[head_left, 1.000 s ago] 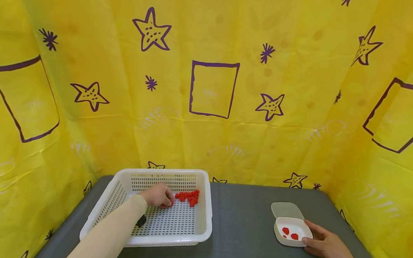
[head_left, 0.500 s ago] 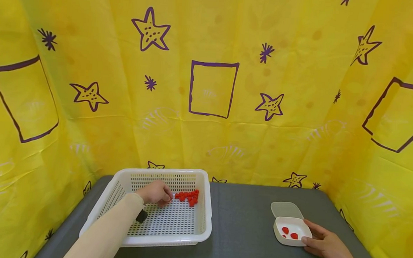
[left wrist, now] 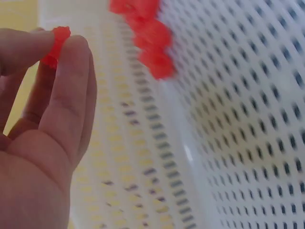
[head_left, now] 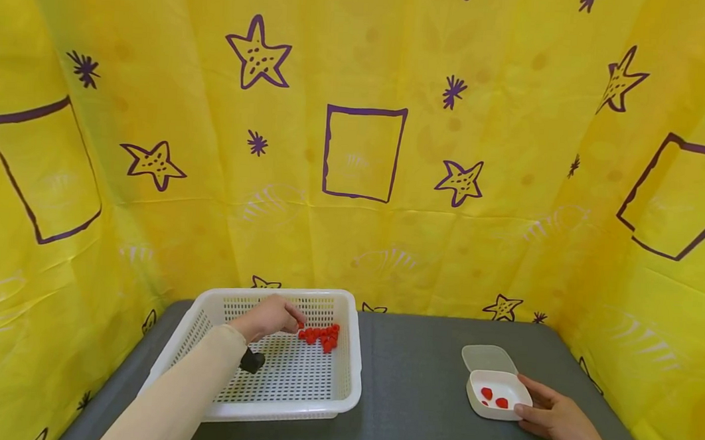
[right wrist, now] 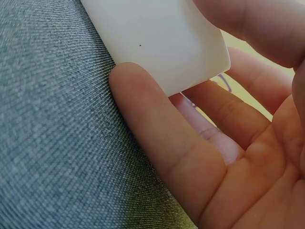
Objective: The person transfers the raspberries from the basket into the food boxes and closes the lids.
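My left hand (head_left: 269, 317) is inside the white slotted basket (head_left: 353, 373), up near its back wall. In the left wrist view, its thumb and fingertips pinch a small red raspberry (left wrist: 61, 38), partly hidden by the fingers. Just right of the fingertips, a cluster of red raspberries (head_left: 325, 337) lies in the basket's back right corner. Over on the right, my right hand (head_left: 560, 422) grips the side of a small white box (head_left: 487, 412), thumb at the rim and fingers against the outer wall. Several red pieces (head_left: 502, 403) lie in that box.
A translucent lid (head_left: 489, 358) lies flipped back behind the box. Basket and box stand apart on a grey cloth-covered table (head_left: 406, 382). Yellow patterned curtains (head_left: 362, 260) enclose the back and both sides. A black strap piece (head_left: 252, 361) shows below the left wrist.
My left hand first drew slightly back and left, then rose toward the basket's back wall and moved right, carrying the raspberry above the cluster's edge. The right hand and box stay put.
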{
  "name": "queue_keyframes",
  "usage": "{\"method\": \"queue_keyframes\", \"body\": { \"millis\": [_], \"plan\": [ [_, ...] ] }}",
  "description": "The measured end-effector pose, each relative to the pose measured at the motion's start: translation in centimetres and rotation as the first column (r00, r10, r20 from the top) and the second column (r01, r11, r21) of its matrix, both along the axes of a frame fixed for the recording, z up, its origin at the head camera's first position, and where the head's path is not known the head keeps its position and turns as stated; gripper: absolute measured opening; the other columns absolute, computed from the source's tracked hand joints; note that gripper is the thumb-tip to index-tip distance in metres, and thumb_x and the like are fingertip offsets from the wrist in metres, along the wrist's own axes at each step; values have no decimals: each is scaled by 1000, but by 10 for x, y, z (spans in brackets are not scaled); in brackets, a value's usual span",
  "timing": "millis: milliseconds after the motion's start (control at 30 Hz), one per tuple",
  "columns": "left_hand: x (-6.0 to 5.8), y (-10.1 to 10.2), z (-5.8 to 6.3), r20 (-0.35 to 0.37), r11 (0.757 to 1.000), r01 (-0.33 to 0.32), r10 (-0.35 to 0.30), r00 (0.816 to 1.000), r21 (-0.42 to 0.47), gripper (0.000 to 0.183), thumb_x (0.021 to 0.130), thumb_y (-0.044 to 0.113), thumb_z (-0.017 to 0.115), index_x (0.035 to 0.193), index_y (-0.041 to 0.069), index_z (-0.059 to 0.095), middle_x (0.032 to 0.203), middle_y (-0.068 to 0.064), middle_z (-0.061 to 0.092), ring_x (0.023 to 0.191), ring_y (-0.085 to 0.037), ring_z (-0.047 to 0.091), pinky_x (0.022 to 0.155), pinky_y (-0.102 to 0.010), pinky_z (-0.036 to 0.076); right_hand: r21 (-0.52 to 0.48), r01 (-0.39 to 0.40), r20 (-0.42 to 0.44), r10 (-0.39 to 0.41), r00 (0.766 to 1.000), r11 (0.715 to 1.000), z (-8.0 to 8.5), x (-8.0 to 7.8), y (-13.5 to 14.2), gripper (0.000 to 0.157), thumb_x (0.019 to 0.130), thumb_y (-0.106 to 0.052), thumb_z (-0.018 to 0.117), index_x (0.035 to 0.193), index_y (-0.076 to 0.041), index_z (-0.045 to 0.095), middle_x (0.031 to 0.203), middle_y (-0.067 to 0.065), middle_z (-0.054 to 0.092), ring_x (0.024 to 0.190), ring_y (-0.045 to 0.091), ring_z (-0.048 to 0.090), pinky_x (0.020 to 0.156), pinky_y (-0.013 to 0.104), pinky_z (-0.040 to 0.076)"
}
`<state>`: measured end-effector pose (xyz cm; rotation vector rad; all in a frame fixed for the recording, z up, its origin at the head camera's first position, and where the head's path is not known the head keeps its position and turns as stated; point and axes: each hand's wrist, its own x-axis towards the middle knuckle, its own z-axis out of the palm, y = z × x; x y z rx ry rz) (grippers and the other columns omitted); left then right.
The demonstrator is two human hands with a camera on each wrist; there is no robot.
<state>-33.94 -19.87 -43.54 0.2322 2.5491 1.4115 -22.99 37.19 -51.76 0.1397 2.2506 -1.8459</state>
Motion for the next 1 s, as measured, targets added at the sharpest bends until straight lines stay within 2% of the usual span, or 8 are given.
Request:
{"method": "queue_keyframes", "body": {
  "millis": [167, 267, 467, 600, 733, 867, 1000],
  "plan": [
    [1, 9, 13, -7, 995, 21, -21, 1000, 95, 26, 86, -5, 68, 112, -1, 73, 104, -10, 69, 91, -23, 64, 90, -48, 52, 2, 1, 9, -1, 1000, 1000, 2, 1, -1, 83, 92, -11, 73, 153, 8, 19, 152, 41, 14, 106, 27, 59, 88, 47, 53],
    [4, 20, 22, -11, 988, 11, -10, 1000, 156, 24, 89, 2, 70, 113, 0, 72, 104, -9, 69, 98, -26, 63, 93, -46, 50, 8, 5, 11, -5, 1000, 1000, 2, 1, -1, 83, 92, -11, 74, 153, 8, 20, 152, 41, 14, 106, 27, 59, 87, 47, 54],
    [13, 49, 38, 14, 949, -7, 3, 1000, 316, 29, 91, 5, 70, 118, -4, 69, 106, -13, 70, 109, -38, 61, 94, -41, 50, 5, 4, 15, -4, 1000, 1000, 3, 1, -1, 83, 91, -11, 74, 153, 8, 21, 152, 41, 15, 106, 27, 60, 87, 47, 54],
    [17, 74, 46, 4, 928, -12, 11, 1000, 373, 30, 90, 4, 69, 119, -4, 69, 109, -14, 70, 108, -34, 62, 92, -39, 51, 0, -6, 8, 6, 1000, 1000, 3, 1, 0, 82, 92, -11, 73, 153, 8, 21, 152, 42, 15, 106, 27, 60, 87, 47, 54],
    [22, 103, 54, -16, 903, -7, 15, 1000, 429, 27, 90, 3, 69, 116, -4, 71, 107, -14, 71, 103, -27, 65, 96, -43, 49, -1, 3, 10, -3, 1000, 1000, 2, 1, 0, 82, 92, -11, 73, 153, 8, 21, 152, 41, 15, 106, 27, 60, 87, 47, 54],
    [30, 133, 61, -48, 889, 26, -5, 999, 458, 25, 90, 3, 70, 114, -4, 72, 103, -12, 72, 99, -25, 66, 98, -42, 48, -6, 7, 14, -7, 1000, 1000, 2, 1, 0, 83, 91, -11, 74, 153, 7, 21, 153, 40, 14, 106, 27, 60, 87, 46, 54],
    [37, 160, 62, -77, 880, 69, -37, 996, 469, 23, 88, 1, 71, 111, -3, 74, 100, -11, 73, 97, -23, 66, 95, -40, 49, -4, -14, 9, 14, 1000, 1000, 2, 0, 1, 84, 92, -12, 74, 153, 8, 19, 153, 40, 14, 106, 26, 60, 88, 47, 53]
  ]
}}
